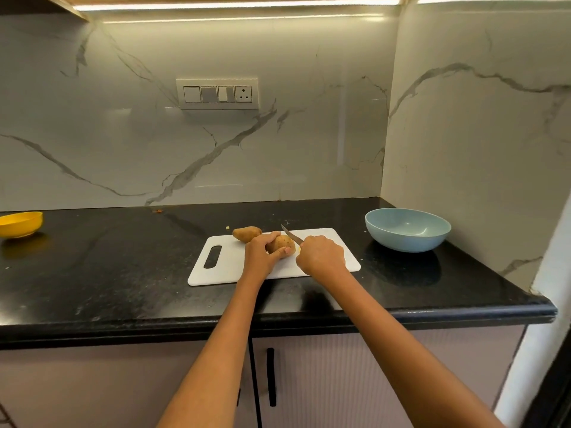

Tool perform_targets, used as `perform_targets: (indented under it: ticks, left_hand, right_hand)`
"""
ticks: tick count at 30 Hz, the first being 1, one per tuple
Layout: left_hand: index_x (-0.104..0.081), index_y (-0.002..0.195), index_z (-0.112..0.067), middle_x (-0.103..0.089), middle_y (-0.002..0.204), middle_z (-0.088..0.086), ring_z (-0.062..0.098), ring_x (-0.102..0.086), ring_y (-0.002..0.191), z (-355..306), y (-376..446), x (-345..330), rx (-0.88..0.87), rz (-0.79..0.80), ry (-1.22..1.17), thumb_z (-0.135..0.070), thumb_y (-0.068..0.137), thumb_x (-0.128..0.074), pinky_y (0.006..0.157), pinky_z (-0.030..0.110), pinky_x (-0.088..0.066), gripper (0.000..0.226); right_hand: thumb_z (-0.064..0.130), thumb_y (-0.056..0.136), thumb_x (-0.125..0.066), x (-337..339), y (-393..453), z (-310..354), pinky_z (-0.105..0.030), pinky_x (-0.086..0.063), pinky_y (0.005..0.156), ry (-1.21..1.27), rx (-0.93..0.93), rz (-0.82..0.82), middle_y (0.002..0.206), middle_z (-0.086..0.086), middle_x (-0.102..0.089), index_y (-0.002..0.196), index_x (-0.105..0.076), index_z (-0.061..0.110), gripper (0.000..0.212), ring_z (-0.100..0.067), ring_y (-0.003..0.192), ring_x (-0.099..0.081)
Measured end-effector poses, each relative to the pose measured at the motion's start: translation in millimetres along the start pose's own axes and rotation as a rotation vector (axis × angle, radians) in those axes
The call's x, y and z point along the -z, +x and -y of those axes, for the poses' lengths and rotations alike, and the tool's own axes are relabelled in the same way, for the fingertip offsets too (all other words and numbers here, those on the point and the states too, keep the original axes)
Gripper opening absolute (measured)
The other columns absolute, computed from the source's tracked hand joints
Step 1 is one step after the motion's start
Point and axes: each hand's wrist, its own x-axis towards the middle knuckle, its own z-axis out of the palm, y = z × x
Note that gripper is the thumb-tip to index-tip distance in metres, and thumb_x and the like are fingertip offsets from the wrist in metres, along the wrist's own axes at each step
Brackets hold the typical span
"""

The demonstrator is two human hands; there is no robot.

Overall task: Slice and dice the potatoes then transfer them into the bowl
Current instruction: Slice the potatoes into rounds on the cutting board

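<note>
Warm strip lights [238, 4] glow overhead — soft glare streaks the marble backsplash [185, 156], the black countertop [123, 273] shines faintly, edges bow wide-angle, focus slightly soft.

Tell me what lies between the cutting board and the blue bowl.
Only bare black countertop, in the head view; the cutting board and blue bowl stand apart.

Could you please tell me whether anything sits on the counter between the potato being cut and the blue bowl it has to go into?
Nothing visible does. The potato lies on the cutting board, and the blue bowl stands to its right. Between them are only the right hand holding the knife and bare counter.
</note>
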Motion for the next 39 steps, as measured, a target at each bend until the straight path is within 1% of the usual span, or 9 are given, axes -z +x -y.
perform_targets:
  ticks: [9,15,19,22,24,26,31,36,39]
  left_hand:
    - [-0.053,0.128,-0.004,-0.055,0.129,0.016,0.028,-0.050,0.121,1,0,0,-0.012,-0.004,0.038,-0.012,0.083,-0.066,0.104,0.032,-0.036,0.047]
    - [-0.056,0.125,-0.004,-0.057,0.126,0.015,0.026,-0.050,0.118,0,-1,1,-0.036,0.043,0.006,-0.011,0.083,-0.066,0.093,0.020,-0.030,0.044]
    - [-0.053,0.128,-0.005,-0.054,0.131,0.013,0.026,-0.047,0.123,0,-1,1,-0.039,0.038,0.031,-0.010,0.082,-0.068,0.102,0.027,-0.032,0.048]
    - [-0.053,0.128,-0.004,-0.054,0.131,0.013,0.026,-0.047,0.123,1,-2,1,-0.042,0.042,0.022,-0.011,0.080,-0.069,0.104,0.028,-0.032,0.050]
    - [-0.053,0.129,-0.003,-0.055,0.130,0.013,0.026,-0.047,0.123,3,-2,2,-0.020,0.044,-0.013,-0.013,0.080,-0.070,0.106,0.031,-0.033,0.052]
    - [-0.052,0.129,-0.004,-0.053,0.131,0.013,0.025,-0.047,0.124,2,0,2,-0.009,0.048,-0.018,-0.014,0.080,-0.070,0.104,0.030,-0.032,0.053]
    - [-0.051,0.131,-0.005,-0.051,0.133,0.013,0.024,-0.045,0.124,3,0,1,0.000,0.038,-0.033,-0.012,0.081,-0.069,0.102,0.026,-0.032,0.054]
    - [-0.051,0.131,-0.006,-0.052,0.133,0.013,0.024,-0.047,0.123,4,1,0,-0.001,0.008,-0.012,-0.011,0.086,-0.062,0.100,0.023,-0.032,0.046]
    - [-0.054,0.128,-0.006,-0.054,0.130,0.015,0.026,-0.049,0.121,5,1,0,-0.005,-0.015,-0.033,-0.011,0.084,-0.065,0.102,0.028,-0.036,0.045]
  right_hand:
    - [0.022,0.098,-0.047,-1,9,13,-0.026,-0.044,0.088,-0.066,0.031,0.015,0.118,-0.008,-0.061,0.121,-0.056,0.009,0.028,-0.021,0.106,-0.058]
    - [0.018,0.098,-0.044,-12,-5,-1,-0.026,-0.043,0.087,-0.135,0.066,0.014,0.120,-0.008,-0.059,0.121,-0.055,0.011,0.027,-0.022,0.108,-0.057]
    - [0.018,0.098,-0.043,-11,3,3,-0.026,-0.043,0.088,-0.141,0.084,0.032,0.120,-0.008,-0.059,0.121,-0.055,0.010,0.027,-0.021,0.108,-0.057]
    - [0.016,0.099,-0.041,-14,1,5,-0.027,-0.042,0.090,-0.171,0.112,0.054,0.124,-0.008,-0.057,0.122,-0.054,0.010,0.028,-0.022,0.112,-0.055]
    - [0.014,0.098,-0.040,-19,-4,-4,-0.028,-0.041,0.087,-0.214,0.134,0.055,0.122,-0.007,-0.057,0.121,-0.054,0.010,0.027,-0.022,0.111,-0.055]
    - [0.015,0.097,-0.040,-21,-10,-15,-0.027,-0.041,0.081,-0.243,0.134,0.042,0.117,-0.007,-0.059,0.117,-0.056,0.011,0.026,-0.022,0.105,-0.058]
    - [0.017,0.096,-0.041,-16,-15,-23,-0.028,-0.043,0.077,-0.162,0.083,0.020,0.114,-0.008,-0.061,0.115,-0.058,0.010,0.026,-0.023,0.101,-0.059]
    - [0.019,0.096,-0.044,3,-5,-15,-0.026,-0.040,0.074,-0.020,0.005,-0.048,0.110,-0.008,-0.063,0.113,-0.059,0.009,0.025,-0.022,0.099,-0.060]
    - [0.019,0.097,-0.044,8,-3,-5,-0.025,-0.040,0.072,-0.004,0.018,-0.045,0.108,-0.008,-0.064,0.111,-0.060,0.008,0.024,-0.021,0.097,-0.061]
